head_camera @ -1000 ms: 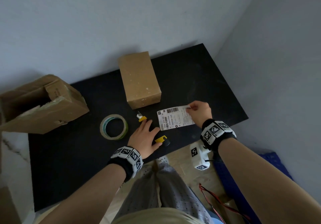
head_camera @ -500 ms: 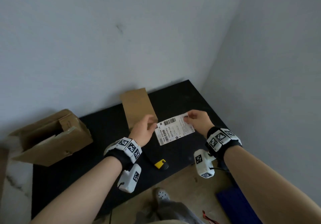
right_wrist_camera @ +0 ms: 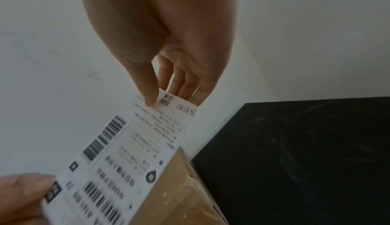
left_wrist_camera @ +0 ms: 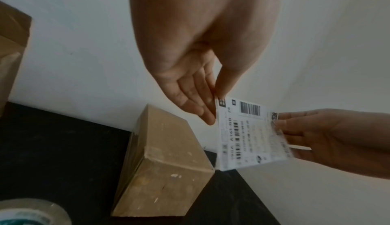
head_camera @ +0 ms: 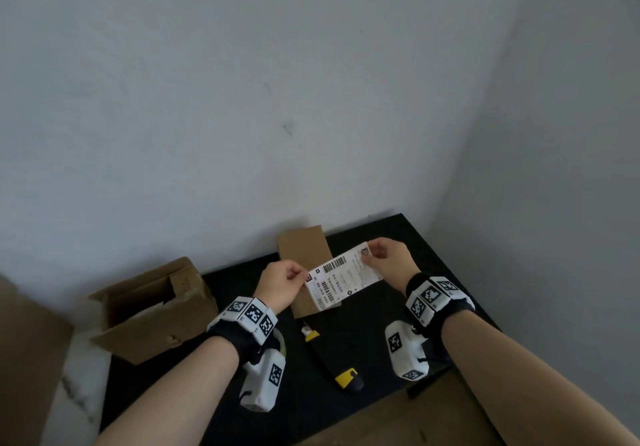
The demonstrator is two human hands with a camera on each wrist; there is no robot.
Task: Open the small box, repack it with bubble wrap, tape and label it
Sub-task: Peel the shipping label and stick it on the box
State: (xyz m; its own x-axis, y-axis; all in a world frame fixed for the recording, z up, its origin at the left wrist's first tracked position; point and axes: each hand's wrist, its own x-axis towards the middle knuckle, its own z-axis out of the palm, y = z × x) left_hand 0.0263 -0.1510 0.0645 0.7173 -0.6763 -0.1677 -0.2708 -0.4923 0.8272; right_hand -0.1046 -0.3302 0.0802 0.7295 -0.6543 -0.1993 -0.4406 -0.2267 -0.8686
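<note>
A white shipping label (head_camera: 343,281) with barcodes hangs in the air above the small closed brown box (head_camera: 304,248). My left hand (head_camera: 282,283) pinches its left corner between thumb and fingers. My right hand (head_camera: 389,258) pinches its right corner. In the left wrist view the label (left_wrist_camera: 246,133) hovers to the right of the box (left_wrist_camera: 166,163). In the right wrist view my thumb presses the label (right_wrist_camera: 131,153), which overlaps the box (right_wrist_camera: 185,200).
The black table (head_camera: 377,335) meets the wall corner. A yellow-and-black utility knife (head_camera: 341,369) lies near the front edge. A larger open cardboard box (head_camera: 152,310) lies at the left. A tape roll (left_wrist_camera: 29,215) sits near the small box.
My left hand left the table near the knife and took the label's left corner. Both hands raised the label off the table above the small box. The head view tilted upward.
</note>
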